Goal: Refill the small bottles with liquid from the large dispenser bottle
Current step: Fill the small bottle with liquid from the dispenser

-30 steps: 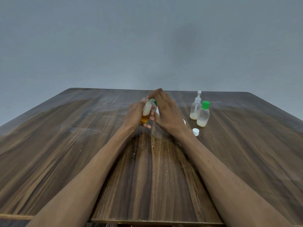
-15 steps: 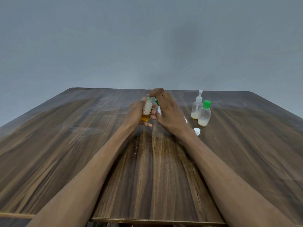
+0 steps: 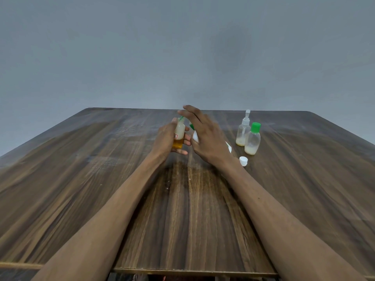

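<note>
Wood-grain brown across the table [image 3: 81,179], plain grey on the wall [image 3: 182,47] behind.

Gripped in the left hand [image 3: 166,138], with fingers and thumb curled round its body: a small bottle [image 3: 179,134], upright and near the middle of the far half of the table. Amber in its lower part, milky above, with a red-edged label partly behind the hand. Topped by a thin green tip [image 3: 181,118] at the mouth; could not tell whether this belonged to the bottle or to something poked into it.

Just beside it, the right hand [image 3: 207,138], seen from the back, with fingers straight, loosely spread and blurred, reaching forward over the small bottle's top. Mostly hidden beneath that palm: the large white dispenser bottle [image 3: 195,136], showing only a white sliver with a green bit above it and another white edge past the wrist. Could not tell whether the thumb touched it.

Off to the right, well apart from both hands: a clear spray bottle [image 3: 243,130] with a little pale liquid at the bottom, and touching or just in front of it a green-capped bottle [image 3: 252,139], milky in its lower third. Nearer the table's front edge, close to the right wrist, a loose white cap [image 3: 243,160] lying on the wood.
</note>
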